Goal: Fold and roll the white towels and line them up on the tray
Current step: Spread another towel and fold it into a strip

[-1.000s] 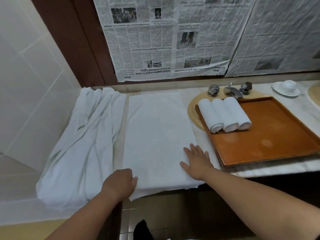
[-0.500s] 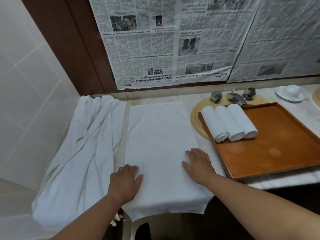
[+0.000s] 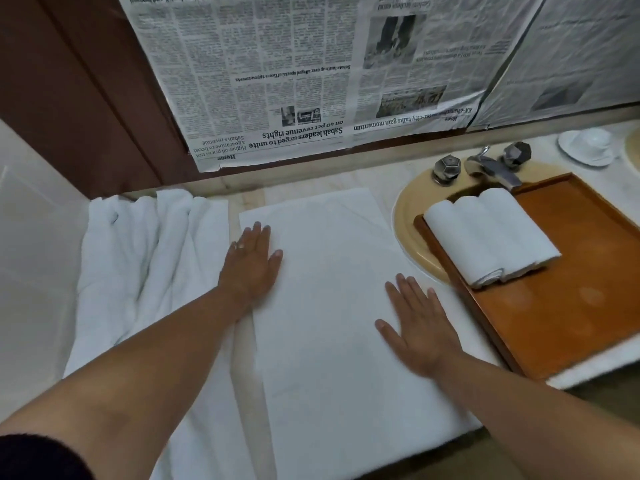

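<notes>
One pale marble bench [image 3: 384, 176] carries a white cloth towel [image 3: 329, 341] under the flat, straight-fingered left hand [image 3: 251, 263] and right hand [image 3: 420, 329]; the inverted wall newspaper [image 3: 277, 81] reads "Sabah leaders".

A flat towel [image 3: 332, 306] lies spread in the middle of the surface [image 3: 391, 178], its near end reaching over the front edge. To its left lies a heap of towels [image 3: 145, 265], against the side wall. To its right sits the sink basin [image 3: 407, 216], with a tray [image 3: 571, 299] lying partly over it. Three rolled towels [image 3: 491, 233] lie side by side, touching, in the tray's far left corner. The tap [image 3: 491, 166] stands just behind the tray. A cup and saucer [image 3: 587, 147] sits further right, behind the tray. Newspaper [image 3: 277, 81] hangs on the wall behind the surface.
</notes>
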